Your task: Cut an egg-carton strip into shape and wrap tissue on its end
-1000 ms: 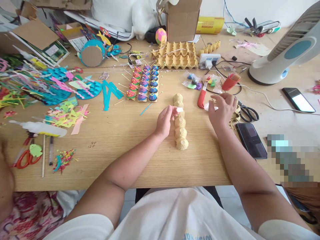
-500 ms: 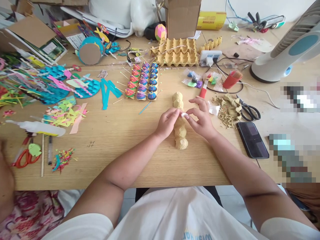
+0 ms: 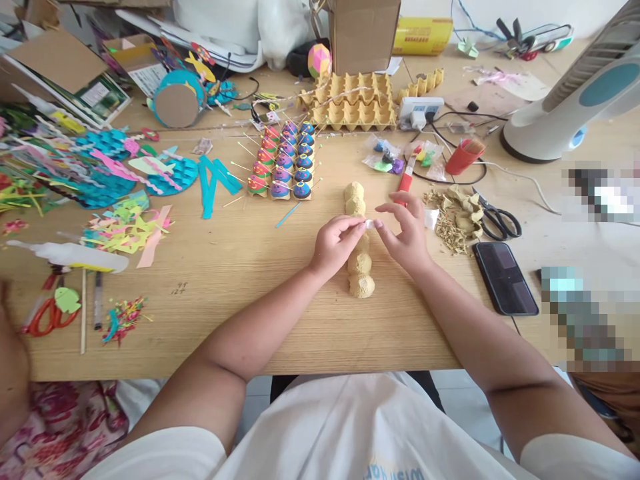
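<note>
Between my hands is a small white piece [image 3: 370, 225], soft-looking like modelling clay. My left hand [image 3: 337, 243] pinches it between thumb and fingertips. Close at its right side, my right hand [image 3: 407, 233] has its thumb by the piece and its fingers spread apart; whether the thumb touches it I cannot tell. Below both hands a bumpy strip of egg carton [image 3: 361, 263] lies lengthwise on the table, its middle partly hidden. A white packet [image 3: 431, 219] lies just beyond my right hand, and a red-handled craft knife [image 3: 406, 179] is past my fingertips.
Painted egg-carton rows [image 3: 283, 163] stuck with pins stand ahead to the left. To the right are carton scraps [image 3: 457, 213], black-handled scissors [image 3: 503, 223], a phone [image 3: 505, 277] and a fan [image 3: 543, 133]. Paper strips [image 3: 133, 227] and a glue bottle [image 3: 75, 255] lie left. Another person's arm [image 3: 13, 347] is at far left.
The white piece now sits at my left fingertips, with more of it showing. My right thumb and index finger have drawn slightly away from it to the right.
</note>
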`<state>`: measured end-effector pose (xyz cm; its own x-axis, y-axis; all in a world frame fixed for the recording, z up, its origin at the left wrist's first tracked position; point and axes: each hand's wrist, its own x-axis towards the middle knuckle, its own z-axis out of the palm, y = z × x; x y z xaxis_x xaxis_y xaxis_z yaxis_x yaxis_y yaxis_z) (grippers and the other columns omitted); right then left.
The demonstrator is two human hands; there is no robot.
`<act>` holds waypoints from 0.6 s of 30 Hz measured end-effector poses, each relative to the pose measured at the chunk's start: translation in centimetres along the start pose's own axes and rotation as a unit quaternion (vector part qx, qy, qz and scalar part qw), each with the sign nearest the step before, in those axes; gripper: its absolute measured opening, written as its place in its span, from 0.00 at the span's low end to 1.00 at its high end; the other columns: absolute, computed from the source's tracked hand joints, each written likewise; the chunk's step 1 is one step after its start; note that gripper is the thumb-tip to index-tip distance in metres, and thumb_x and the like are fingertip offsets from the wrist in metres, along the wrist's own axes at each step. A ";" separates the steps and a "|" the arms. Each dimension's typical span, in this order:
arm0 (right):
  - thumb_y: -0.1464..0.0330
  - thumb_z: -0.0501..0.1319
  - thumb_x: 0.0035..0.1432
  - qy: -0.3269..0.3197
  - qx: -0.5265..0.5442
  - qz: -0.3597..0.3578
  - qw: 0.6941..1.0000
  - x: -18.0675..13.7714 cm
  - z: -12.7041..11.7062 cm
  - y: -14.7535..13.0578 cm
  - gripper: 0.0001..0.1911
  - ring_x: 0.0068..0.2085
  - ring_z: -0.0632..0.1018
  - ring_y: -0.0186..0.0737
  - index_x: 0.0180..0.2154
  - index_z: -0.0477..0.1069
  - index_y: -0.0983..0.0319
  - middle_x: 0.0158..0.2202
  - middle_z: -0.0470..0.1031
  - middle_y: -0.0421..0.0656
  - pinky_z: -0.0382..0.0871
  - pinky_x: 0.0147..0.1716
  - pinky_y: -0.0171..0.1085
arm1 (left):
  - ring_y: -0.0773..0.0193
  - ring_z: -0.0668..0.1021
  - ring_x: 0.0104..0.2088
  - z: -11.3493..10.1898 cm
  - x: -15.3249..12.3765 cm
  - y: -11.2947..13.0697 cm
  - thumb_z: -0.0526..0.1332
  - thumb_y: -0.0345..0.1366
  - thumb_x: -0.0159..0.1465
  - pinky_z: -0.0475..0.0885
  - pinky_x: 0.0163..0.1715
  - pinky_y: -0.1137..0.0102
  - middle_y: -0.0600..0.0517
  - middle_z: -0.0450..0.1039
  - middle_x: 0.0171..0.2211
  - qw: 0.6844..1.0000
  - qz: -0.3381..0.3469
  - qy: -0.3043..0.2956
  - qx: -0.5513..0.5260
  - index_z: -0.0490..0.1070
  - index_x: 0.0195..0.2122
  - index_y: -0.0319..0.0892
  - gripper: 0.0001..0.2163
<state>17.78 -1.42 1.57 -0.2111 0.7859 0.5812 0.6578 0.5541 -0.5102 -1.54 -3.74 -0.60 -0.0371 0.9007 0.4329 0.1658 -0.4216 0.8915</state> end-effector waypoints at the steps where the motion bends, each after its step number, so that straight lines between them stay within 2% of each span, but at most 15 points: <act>1: 0.55 0.63 0.71 0.014 -0.013 -0.008 1.000 0.0 -0.1 -0.2 0.12 0.65 0.74 0.58 0.47 0.79 0.54 0.61 0.74 0.51 0.66 0.67 0.61 | 0.60 0.85 0.42 0.0 0.0 -0.1 0.66 0.55 0.72 0.78 0.44 0.65 0.46 0.87 0.43 1.000 -0.009 -0.001 -0.007 0.86 0.43 0.45 0.19; 6: 0.60 0.65 0.68 0.016 -0.086 -0.054 0.995 -0.3 -0.3 -1.3 0.06 0.70 0.70 0.64 0.39 0.80 0.52 0.59 0.75 0.48 0.60 0.71 0.68 | 0.61 0.84 0.42 0.0 0.0 -0.5 0.68 0.52 0.72 0.77 0.45 0.66 0.48 0.87 0.42 1.000 -0.017 0.005 -0.023 0.86 0.43 0.45 0.16; 11: 0.62 0.66 0.67 0.031 -0.111 -0.062 0.991 -0.4 -0.3 -1.7 0.05 0.70 0.70 0.64 0.37 0.81 0.51 0.59 0.76 0.46 0.57 0.73 0.69 | 0.63 0.83 0.39 0.0 0.0 -0.5 0.69 0.52 0.71 0.77 0.43 0.66 0.49 0.87 0.41 1.000 -0.004 0.012 -0.013 0.87 0.43 0.46 0.15; 18: 0.60 0.67 0.67 0.006 -0.107 -0.043 0.993 -0.5 -0.3 -1.5 0.05 0.66 0.72 0.63 0.39 0.82 0.50 0.58 0.77 0.46 0.62 0.69 0.67 | 0.61 0.83 0.40 -0.1 0.1 -0.4 0.69 0.53 0.71 0.77 0.43 0.64 0.49 0.87 0.41 1.000 0.008 0.014 0.010 0.87 0.42 0.48 0.15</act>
<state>17.11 -2.74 2.19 -0.2664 0.7341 0.6246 0.7758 0.5479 -0.3129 -1.66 -3.54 -0.90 -0.0620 0.8902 0.4513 0.1869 -0.4339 0.8814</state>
